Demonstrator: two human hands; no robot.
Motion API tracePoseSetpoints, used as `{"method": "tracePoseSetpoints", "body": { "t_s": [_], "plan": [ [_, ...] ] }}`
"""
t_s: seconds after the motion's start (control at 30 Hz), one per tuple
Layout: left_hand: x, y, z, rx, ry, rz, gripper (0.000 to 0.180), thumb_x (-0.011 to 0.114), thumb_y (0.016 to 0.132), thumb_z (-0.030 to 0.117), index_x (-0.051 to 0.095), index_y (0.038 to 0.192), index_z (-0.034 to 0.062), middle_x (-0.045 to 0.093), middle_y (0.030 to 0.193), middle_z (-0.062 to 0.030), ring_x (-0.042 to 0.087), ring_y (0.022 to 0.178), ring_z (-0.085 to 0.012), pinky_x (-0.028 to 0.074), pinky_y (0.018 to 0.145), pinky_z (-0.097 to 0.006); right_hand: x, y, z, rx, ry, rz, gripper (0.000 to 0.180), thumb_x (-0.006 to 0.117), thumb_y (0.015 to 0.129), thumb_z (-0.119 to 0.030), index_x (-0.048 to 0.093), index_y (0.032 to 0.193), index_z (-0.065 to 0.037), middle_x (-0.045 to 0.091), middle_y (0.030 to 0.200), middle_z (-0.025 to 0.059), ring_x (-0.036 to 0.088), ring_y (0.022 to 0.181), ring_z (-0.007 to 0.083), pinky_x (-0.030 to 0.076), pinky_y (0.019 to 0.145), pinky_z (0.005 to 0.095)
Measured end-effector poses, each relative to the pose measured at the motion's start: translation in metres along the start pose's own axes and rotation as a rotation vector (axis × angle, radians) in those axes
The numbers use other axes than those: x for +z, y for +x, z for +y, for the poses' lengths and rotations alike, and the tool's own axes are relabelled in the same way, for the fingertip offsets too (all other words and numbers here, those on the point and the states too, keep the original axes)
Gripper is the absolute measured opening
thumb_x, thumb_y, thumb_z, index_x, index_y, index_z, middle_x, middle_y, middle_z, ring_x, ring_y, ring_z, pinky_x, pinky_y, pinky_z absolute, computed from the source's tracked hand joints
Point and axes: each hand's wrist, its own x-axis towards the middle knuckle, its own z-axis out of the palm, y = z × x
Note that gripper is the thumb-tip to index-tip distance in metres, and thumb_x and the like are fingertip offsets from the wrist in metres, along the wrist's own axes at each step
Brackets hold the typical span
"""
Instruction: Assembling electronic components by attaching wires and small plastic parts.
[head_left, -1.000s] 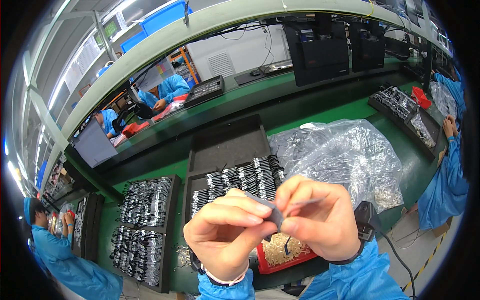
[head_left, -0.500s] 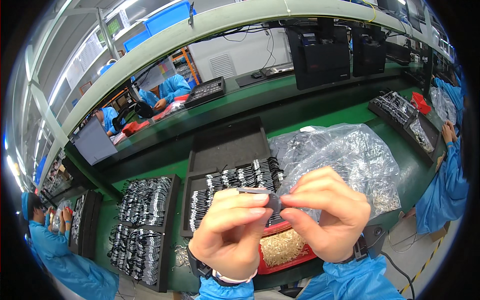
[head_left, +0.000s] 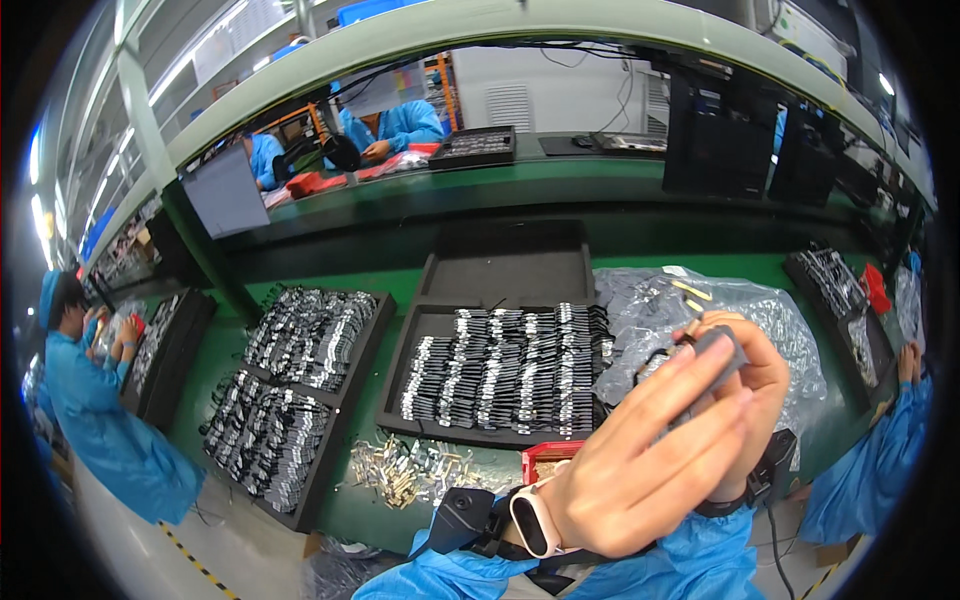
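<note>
My left hand [head_left: 630,460], with a pale band at its wrist, reaches across to the right and presses its fingers against a dark grey flat piece [head_left: 722,368]. Behind it, my right hand [head_left: 768,372] curls round the same piece, partly hidden by the left. The piece's exact kind does not show. Small gold-coloured strips [head_left: 692,294] appear just above the fingertips; whether they touch the hands I cannot tell. Below and left of my hands is a black tray [head_left: 400,428] with rows of small black-and-silver parts. A red bin [head_left: 540,455] is mostly covered by my left hand.
A clear plastic bag of parts [head_left: 790,330] lies behind my hands. Loose gold and silver pieces [head_left: 400,475] are scattered on the green bench. Another filled black tray [head_left: 345,400] stands left. Co-workers in blue sit at left [head_left: 100,400], right and across the bench.
Both hands have moved right and closer together, the left now overlapping the right. The view has shifted, uncovering the tray's rows and the loose pieces; the red bin is now mostly covered.
</note>
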Motion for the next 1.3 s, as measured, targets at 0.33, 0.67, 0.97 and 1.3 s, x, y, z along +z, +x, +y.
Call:
{"method": "tracePoseSetpoints", "body": {
  "t_s": [0.33, 0.67, 0.97, 1.3],
  "plan": [
    [-0.003, 0.005, -0.002, -0.075, 0.111, 0.158, 0.040, 0.058, 0.055, 0.001, 0.057, 0.093, -0.0120, 0.058, 0.093, -0.0218, 0.060, 0.084, -0.0302, 0.052, 0.070, -0.035, -0.004, -0.004, -0.013, -0.024, -0.037, -0.104, 0.013, 0.053, 0.072, -0.009, 0.053, 0.071, 0.004, 0.055, 0.070, 0.0110, 0.049, 0.068, 0.0169, 0.038, 0.067, 0.0270],
    [-0.001, -0.003, -0.005, -0.154, 0.034, 0.214, 0.035, 0.055, 0.063, 0.005, 0.053, 0.093, -0.0125, 0.055, 0.094, -0.0188, 0.055, 0.086, -0.0275, 0.048, 0.071, -0.030, -0.022, 0.002, -0.011, 0.003, -0.114, -0.371, 0.023, 0.052, 0.081, -0.022, 0.043, 0.074, -0.002, 0.043, 0.070, 0.0046, 0.039, 0.071, 0.0133, 0.031, 0.068, 0.0262],
    [-0.008, -0.011, -0.009, -0.274, -0.043, 0.142, 0.036, 0.054, 0.066, 0.005, 0.052, 0.098, -0.0123, 0.055, 0.099, -0.0187, 0.054, 0.088, -0.0262, 0.047, 0.074, -0.031, -0.015, -0.006, -0.003, 0.064, -0.034, -0.238, 0.018, 0.061, 0.075, -0.009, 0.044, 0.073, -0.004, 0.047, 0.071, 0.0063, 0.046, 0.072, 0.0173, 0.037, 0.080, 0.0307],
    [0.004, -0.004, 0.000, -0.247, -0.108, 0.195, 0.038, 0.054, 0.066, 0.005, 0.051, 0.098, -0.0143, 0.054, 0.102, -0.0228, 0.053, 0.095, -0.0308, 0.046, 0.080, -0.033, -0.071, 0.016, -0.007, -0.247, -0.108, -0.747, 0.039, 0.044, 0.081, -0.027, 0.045, 0.099, 0.008, 0.051, 0.093, 0.0234, 0.051, 0.087, 0.0277, 0.038, 0.082, 0.0362]
  ]
}}
